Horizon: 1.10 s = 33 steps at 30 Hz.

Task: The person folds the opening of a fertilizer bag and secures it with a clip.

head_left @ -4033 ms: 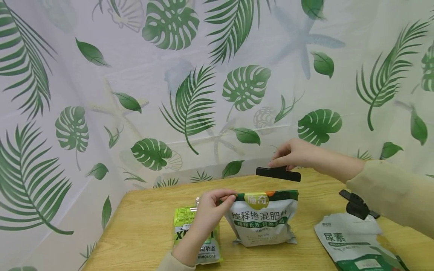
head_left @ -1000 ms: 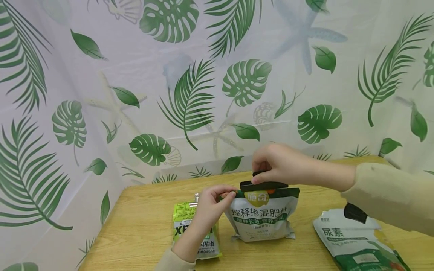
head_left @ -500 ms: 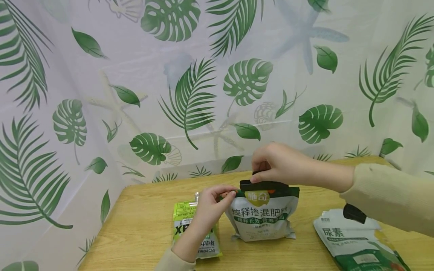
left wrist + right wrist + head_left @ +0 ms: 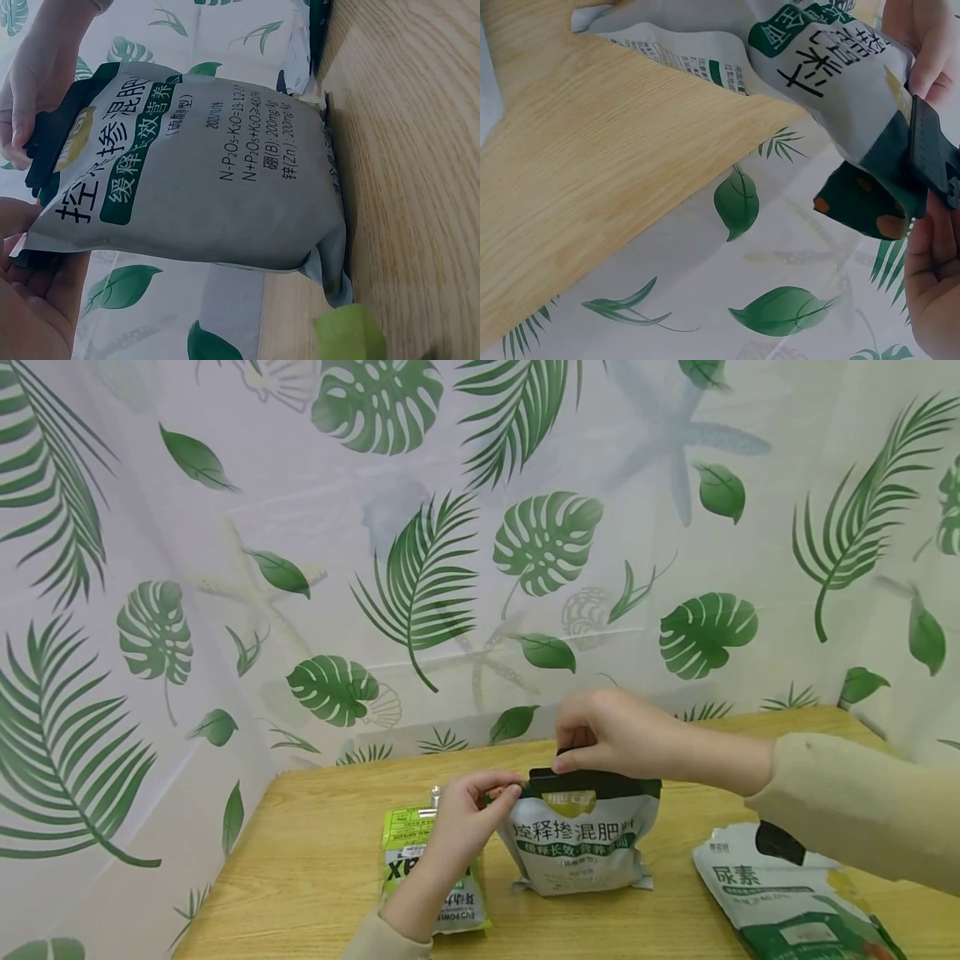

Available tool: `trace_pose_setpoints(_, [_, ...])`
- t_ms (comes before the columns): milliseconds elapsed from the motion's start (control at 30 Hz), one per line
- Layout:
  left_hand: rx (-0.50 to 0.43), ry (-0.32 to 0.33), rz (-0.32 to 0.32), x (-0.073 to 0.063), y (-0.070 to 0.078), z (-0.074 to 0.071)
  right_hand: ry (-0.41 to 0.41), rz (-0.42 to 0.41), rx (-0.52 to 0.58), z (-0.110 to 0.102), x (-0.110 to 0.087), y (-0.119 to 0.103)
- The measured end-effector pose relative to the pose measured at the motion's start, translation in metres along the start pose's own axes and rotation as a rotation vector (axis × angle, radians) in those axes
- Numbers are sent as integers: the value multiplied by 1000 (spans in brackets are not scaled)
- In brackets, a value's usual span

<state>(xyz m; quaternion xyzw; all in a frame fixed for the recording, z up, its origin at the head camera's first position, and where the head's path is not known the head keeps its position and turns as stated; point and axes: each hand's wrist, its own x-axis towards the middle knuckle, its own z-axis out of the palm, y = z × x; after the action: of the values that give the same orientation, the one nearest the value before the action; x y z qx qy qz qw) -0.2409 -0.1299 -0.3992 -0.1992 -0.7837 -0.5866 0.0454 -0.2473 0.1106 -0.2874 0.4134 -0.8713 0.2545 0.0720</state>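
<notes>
A white and green fertilizer bag (image 4: 577,852) stands upright on the table, its top edge folded. My left hand (image 4: 467,817) pinches the top left corner of this bag between thumb and fingers. Over the bag's top edge sits a black bag clip (image 4: 543,779), straddling it in the right wrist view. My right hand (image 4: 611,735) grips the clip's handle from above. In the left wrist view the clip (image 4: 56,139) lies along the bag's top, with the right hand (image 4: 37,75) behind it.
Left of the bag lies a yellow-green packet (image 4: 408,852) with a metal binder clip (image 4: 435,797). On the right lies another white and green bag (image 4: 787,893) with a black clip (image 4: 780,843), partly behind the sleeve. A leaf-print cloth (image 4: 450,568) hangs behind the wooden table (image 4: 315,860).
My right hand brought the black clip down and left onto the bag's top edge, then lowered it further over the printed band. My left hand keeps pinching the corner.
</notes>
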Motion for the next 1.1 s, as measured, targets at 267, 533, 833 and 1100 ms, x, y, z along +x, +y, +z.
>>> trace_pose_setpoints(267, [-27, 27, -10, -2, 0, 2, -14, 60, 52, 7, -2, 2])
trace_pose_setpoints(533, [-34, 29, -11, 0, 0, 2, -34, 100, 95, 10, -3, 5])
trace_pose_setpoints(833, [-60, 36, -18, -1, 0, 2, -32, 113, 107, 13, -1, 6])
trace_pose_setpoints(1100, [-76, 42, -22, -2, -2, 2, -16, 120, 86, 15, -1, 5])
